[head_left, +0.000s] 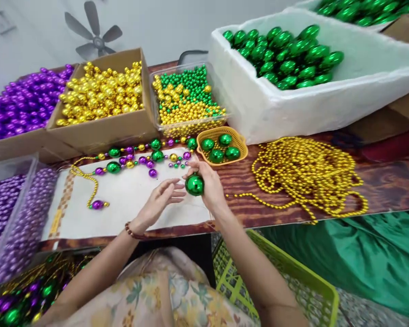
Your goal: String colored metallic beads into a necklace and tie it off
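A large shiny green ball (194, 185) is held in the fingers of my right hand (209, 184), over the right end of a white cloth (122, 204). Beside it my left hand (162, 198) is open, fingers stretched toward the ball with nothing in them. Behind the hands lies a bead string (113, 167) of green, purple and gold balls; its gold tail ends in a purple ball (97, 205). Several loose purple and green beads (152, 173) rest near the string. An orange basket (240, 157) just behind my right hand holds several large green balls.
Cardboard boxes of gold beads (104, 93) and purple beads (30, 100), a clear tub (191, 125) and a white foam box (259, 109) of green balls line the back. Gold bead strands (303, 175) lie right. A yellow-green crate (293, 268) stands below the table edge.
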Available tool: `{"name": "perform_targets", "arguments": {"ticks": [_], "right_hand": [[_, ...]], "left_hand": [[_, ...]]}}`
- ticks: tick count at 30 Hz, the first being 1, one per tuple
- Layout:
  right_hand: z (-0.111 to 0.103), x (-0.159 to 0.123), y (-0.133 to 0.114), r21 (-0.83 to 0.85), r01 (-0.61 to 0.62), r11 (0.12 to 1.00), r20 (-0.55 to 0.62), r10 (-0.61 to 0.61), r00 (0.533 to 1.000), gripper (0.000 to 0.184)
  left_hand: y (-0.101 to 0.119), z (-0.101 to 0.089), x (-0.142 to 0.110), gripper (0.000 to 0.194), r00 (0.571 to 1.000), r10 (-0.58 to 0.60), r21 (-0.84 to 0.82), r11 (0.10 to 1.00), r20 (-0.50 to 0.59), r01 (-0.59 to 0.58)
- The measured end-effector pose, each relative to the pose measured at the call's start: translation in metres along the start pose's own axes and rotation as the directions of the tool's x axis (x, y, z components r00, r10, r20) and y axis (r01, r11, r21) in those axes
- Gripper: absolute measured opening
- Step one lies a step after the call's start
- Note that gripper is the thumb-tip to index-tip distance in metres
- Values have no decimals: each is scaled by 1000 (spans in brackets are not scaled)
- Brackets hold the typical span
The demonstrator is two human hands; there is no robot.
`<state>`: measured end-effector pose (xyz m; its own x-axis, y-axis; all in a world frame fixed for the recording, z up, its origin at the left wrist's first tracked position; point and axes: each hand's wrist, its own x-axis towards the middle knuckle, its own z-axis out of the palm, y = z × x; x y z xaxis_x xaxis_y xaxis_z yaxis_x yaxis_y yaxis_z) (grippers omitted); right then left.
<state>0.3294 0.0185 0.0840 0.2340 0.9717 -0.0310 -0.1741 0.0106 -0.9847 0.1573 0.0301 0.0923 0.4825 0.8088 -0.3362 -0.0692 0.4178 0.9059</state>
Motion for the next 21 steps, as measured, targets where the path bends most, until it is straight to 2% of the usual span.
{"name": "perform_targets", "arguments": {"ticks": [2, 4, 6, 7, 9, 11, 12, 14, 16, 19, 21], "right_hand": [[37, -23, 14, -204, 56, 977, -14, -60, 998, 51], [63, -45, 26, -431, 135, 892, 55, -123, 991, 49], [76, -65, 37, -576, 214, 789, 153, -153, 976, 50], [76, -74, 43, -608, 233, 759, 185, -150, 971, 51], [62, -87, 51, -633, 189, 751, 157, -115, 981, 44], [35, -95, 56, -673, 64, 737, 45, -46, 998, 32], [19, -96, 57, -719, -9, 695, -11, 2, 1000, 30], [-11, -93, 54, -850, -87, 520, -56, 75, 996, 26], [-30, -85, 49, -955, -80, 284, -39, 149, 988, 25], [-38, -71, 44, -1000, -20, -1, -19, 284, 959, 26], [-36, -66, 44, -994, 32, -102, -5, 344, 939, 25]], "left_hand": [[-8, -3, -13, 42, 1000, -23, -126, 992, 16, 25], [-14, -15, -28, 37, 998, -55, -173, 984, -21, 51], [-17, -35, -43, 32, 992, -98, -196, 977, -74, 82], [-18, -47, -50, 30, 988, -121, -218, 971, -95, 98], [-20, -73, -62, 27, 978, -160, -288, 951, -133, 116], [-23, -96, -69, 24, 967, -205, -374, 917, -149, 137], [-25, -104, -71, 23, 964, -227, -409, 900, -141, 152], [-31, -114, -74, 26, 964, -243, -445, 879, -109, 172], [-38, -115, -75, 34, 976, -201, -425, 893, -86, 147], [-48, -109, -76, 48, 988, -33, -290, 957, -148, -11], [-53, -105, -77, 52, 975, 110, -140, 980, -195, -139]]}}
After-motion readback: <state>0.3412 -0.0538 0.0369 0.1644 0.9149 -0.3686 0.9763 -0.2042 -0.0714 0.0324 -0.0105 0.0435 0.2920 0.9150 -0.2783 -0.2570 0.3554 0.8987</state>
